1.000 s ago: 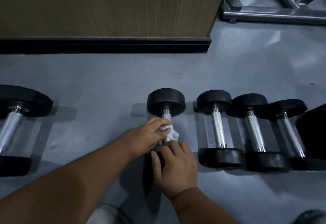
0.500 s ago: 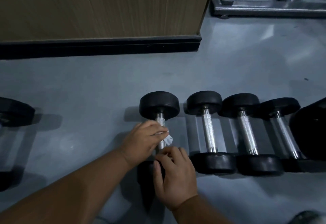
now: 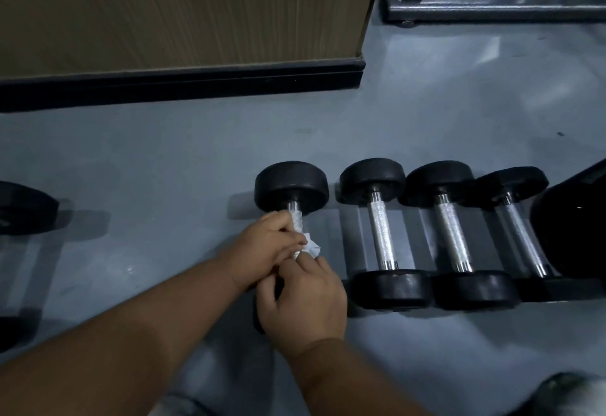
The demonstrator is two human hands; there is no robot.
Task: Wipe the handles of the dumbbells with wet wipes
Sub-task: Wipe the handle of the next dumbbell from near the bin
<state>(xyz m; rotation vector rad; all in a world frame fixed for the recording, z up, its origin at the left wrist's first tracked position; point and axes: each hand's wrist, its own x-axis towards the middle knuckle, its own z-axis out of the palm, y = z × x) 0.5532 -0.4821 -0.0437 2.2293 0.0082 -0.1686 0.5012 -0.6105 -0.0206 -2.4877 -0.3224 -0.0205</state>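
A black dumbbell (image 3: 292, 186) with a knurled steel handle (image 3: 296, 217) lies on the grey floor. My left hand (image 3: 267, 248) is wrapped around the handle's middle, pressing a crumpled white wet wipe (image 3: 311, 246) against it. My right hand (image 3: 305, 304) rests over the dumbbell's near head and hides it. To the right lie three more dumbbells side by side (image 3: 380, 232), (image 3: 454, 235), (image 3: 521, 238), their handles bare.
A wooden cabinet with a black plinth (image 3: 183, 84) stands behind. A steel rack base (image 3: 492, 5) is at the top right. A large dumbbell (image 3: 23, 209) lies at the left edge, a big black weight (image 3: 574, 225) at the right edge.
The camera view has drifted, so the dumbbells sit lower and more to the left in frame. My left hand has slid the wipe slightly along the handle; my right hand stays on the near head.
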